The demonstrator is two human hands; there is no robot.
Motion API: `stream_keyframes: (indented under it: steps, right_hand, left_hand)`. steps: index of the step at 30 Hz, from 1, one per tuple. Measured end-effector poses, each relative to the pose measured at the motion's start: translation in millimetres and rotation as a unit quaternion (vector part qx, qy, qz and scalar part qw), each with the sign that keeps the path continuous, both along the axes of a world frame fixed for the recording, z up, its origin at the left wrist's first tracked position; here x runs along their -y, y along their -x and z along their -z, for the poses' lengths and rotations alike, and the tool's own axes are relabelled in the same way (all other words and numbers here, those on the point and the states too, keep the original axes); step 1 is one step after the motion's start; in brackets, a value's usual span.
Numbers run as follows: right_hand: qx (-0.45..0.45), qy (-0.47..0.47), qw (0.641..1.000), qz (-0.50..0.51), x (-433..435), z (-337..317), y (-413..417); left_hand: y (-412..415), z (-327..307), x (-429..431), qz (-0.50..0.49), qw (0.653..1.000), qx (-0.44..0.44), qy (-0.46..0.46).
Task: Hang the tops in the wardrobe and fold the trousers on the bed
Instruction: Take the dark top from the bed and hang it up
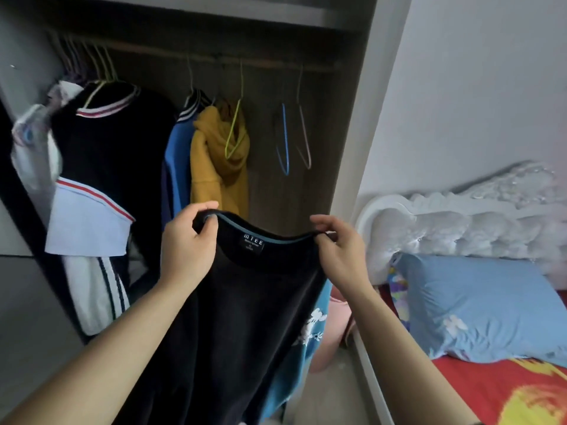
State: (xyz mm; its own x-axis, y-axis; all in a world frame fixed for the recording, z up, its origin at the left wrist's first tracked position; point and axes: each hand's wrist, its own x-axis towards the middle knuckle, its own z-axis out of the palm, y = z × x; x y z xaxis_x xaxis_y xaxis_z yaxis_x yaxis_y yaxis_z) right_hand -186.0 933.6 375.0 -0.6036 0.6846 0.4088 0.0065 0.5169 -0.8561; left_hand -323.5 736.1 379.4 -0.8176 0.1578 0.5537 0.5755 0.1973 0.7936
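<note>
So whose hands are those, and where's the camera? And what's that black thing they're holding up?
There is no machine here, just a person. The one picture comes from a camera worn on their head, looking forward and down, so you see their arms reaching out as if they were your own. The left hand and the right hand each pinch the neckline of a black T-shirt with a blue-edged collar, holding it up in front of an open wardrobe. Inside, tops hang on the rail, such as a yellow hooded top. Beside it, a blue wire hanger and a pale pink wire hanger hang bare. On the right is a bed with a red patterned sheet and a light blue pillow.
</note>
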Motion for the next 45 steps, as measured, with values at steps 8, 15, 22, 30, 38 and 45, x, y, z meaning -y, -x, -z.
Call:
stream_keyframes:
  steps: [8, 15, 22, 30, 38, 45]
  right_hand:
    - [-0.004, -0.031, 0.998, -0.047, -26.4, -5.8, 132.9]
    - [-0.069, -0.150, 0.986, 0.034, -78.2, -67.6, 234.3]
    - [-0.020, -0.140, 0.988, 0.055, -109.3, -72.7, 278.8]
    - [-0.008, -0.058, 0.991, 0.117, -107.4, -77.3, 309.4]
    - [-0.062, -0.025, 0.980, 0.186, -70.2, -76.5, 330.9]
    - [-0.127, -0.064, 0.957, 0.254, -31.6, -78.8, 331.1]
  left_hand:
    - [97.5, -3.7, -35.5, -0.025, 0.999, 0.019, -0.040]
    - [168.5, -25.3, -85.1, 0.016, 0.999, -0.015, 0.044]
    - [211.2, -14.8, -114.0, 0.101, 0.992, 0.008, 0.078]
    - [264.6, -15.9, -114.2, 0.195, 0.979, 0.017, 0.057]
    - [307.3, 8.2, -84.0, 0.307, 0.950, 0.026, 0.051]
    - [320.5, 30.8, -63.5, 0.382, 0.919, 0.073, 0.058]
